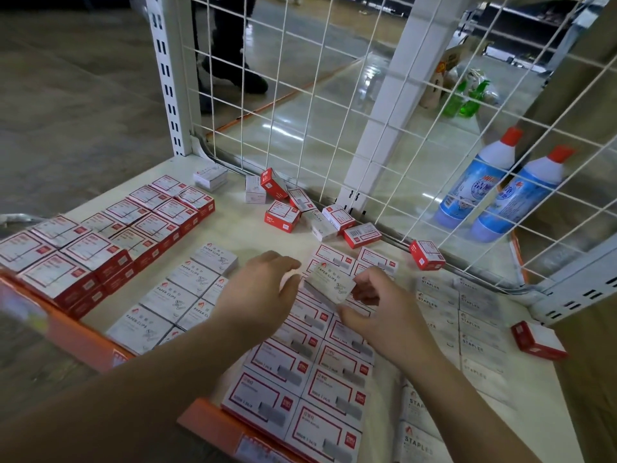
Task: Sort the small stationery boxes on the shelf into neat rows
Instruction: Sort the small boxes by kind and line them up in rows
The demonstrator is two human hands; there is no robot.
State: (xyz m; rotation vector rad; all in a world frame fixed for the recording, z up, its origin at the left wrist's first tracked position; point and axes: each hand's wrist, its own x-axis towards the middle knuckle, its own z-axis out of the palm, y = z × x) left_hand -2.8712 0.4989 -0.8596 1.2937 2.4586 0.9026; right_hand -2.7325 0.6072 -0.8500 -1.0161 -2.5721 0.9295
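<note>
left hand [263, 289] — bare, unsleeved forearm | right hand [374, 305] — bare, unsleeved forearm

White paper-clip box [330, 285] tilted above red-framed rows [310, 362], loose boxes [300, 208] behind

A white wire grid panel [334, 95] backs the shelf, fixed to a slotted white upright [167, 78]. Beyond it lies a glossy pale tiled floor [334, 135] reflecting overhead light; brown wood-look flooring [73, 95] spreads at left.
</note>
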